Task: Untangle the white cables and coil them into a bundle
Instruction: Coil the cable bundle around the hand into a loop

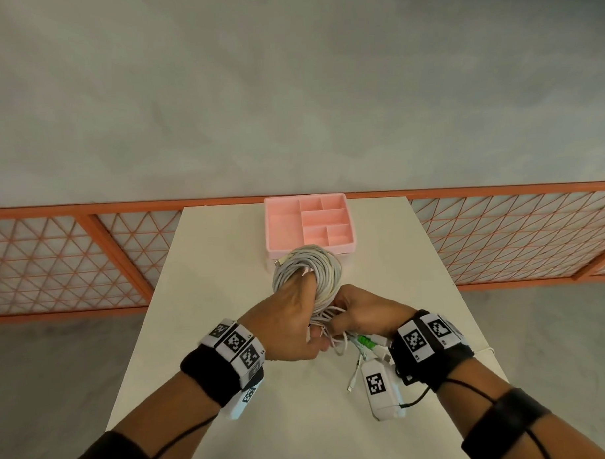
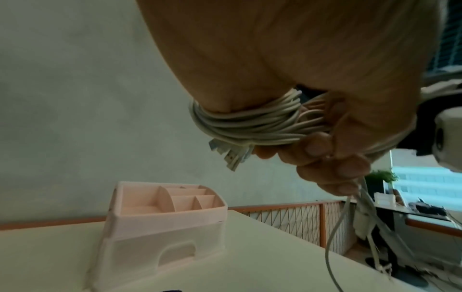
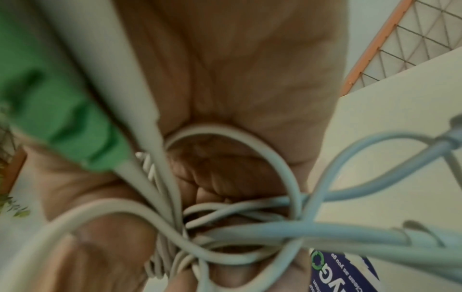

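Observation:
A thick coil of white cables (image 1: 309, 273) is held up over the white table (image 1: 207, 301), just in front of the pink organiser. My left hand (image 1: 294, 319) grips the coil, its fingers threaded through the loop; in the left wrist view the strands (image 2: 240, 122) wrap round that hand (image 2: 312, 150), with plug ends (image 2: 230, 156) sticking out. My right hand (image 1: 357, 311) pinches the loose cable ends (image 1: 335, 322) at the coil's near side. Close to the right wrist camera, tangled loops (image 3: 250, 223) and a green connector (image 3: 62, 118) hang below that hand (image 3: 225, 79).
A pink compartment organiser (image 1: 309, 224) stands at the table's far edge, right behind the coil. An orange mesh railing (image 1: 72, 258) runs behind and beside the table. Loose plugs (image 1: 351, 385) dangle near my right wrist, above the table's front right.

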{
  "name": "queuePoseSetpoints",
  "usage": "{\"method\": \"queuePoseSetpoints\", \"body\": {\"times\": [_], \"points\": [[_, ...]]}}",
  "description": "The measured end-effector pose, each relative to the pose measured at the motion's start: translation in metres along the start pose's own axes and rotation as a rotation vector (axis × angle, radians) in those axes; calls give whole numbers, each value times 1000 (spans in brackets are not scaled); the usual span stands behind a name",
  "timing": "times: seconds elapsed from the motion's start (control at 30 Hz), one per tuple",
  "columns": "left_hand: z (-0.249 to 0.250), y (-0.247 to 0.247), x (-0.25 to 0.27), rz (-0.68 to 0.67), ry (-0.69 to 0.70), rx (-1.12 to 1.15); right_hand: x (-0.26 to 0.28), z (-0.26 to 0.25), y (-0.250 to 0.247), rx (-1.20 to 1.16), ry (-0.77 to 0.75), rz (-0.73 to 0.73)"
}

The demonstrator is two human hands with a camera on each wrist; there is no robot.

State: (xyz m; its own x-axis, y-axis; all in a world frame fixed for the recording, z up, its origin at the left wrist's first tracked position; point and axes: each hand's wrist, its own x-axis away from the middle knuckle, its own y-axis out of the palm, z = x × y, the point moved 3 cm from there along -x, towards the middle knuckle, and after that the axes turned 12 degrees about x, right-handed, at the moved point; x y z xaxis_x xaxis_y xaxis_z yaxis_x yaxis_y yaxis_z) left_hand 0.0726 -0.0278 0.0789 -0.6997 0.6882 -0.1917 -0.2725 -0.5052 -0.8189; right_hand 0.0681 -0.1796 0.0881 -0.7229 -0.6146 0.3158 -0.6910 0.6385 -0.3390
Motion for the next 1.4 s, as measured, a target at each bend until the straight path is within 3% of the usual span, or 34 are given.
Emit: {"method": "queuePoseSetpoints", "body": {"times": [0.1,0.27,0.43,0.5,0.67,0.83,0.97,1.07,1.13,1.2,1.27,1.4], "points": [[-5,4,-4,-37,17,-84,-1,8,2,-94,15,-33],[-8,12,-11,43,-118,-69,-3,16,9,-278,79,-92],[-11,19,-13,89,-308,-93,0,17,0,318,108,26],[-13,19,-14,104,-377,-78,0,16,-6,438,116,155],[-25,8,-7,211,-562,63,21,21,-41,528,180,688],[-30,7,-9,291,-623,174,26,29,-20,54,145,974],[-32,11,-12,271,-632,159,7,32,12,-61,105,830],[-32,15,-11,228,-658,155,3,31,9,-71,107,849],[-35,16,-8,217,-699,163,5,29,-2,-330,89,818],[-37,15,-5,219,-724,192,8,22,-5,-654,56,662],[-35,14,-7,219,-716,192,10,19,-4,-805,67,595],[-35,11,-8,217,-712,152,14,18,-3,-689,193,509]]}}
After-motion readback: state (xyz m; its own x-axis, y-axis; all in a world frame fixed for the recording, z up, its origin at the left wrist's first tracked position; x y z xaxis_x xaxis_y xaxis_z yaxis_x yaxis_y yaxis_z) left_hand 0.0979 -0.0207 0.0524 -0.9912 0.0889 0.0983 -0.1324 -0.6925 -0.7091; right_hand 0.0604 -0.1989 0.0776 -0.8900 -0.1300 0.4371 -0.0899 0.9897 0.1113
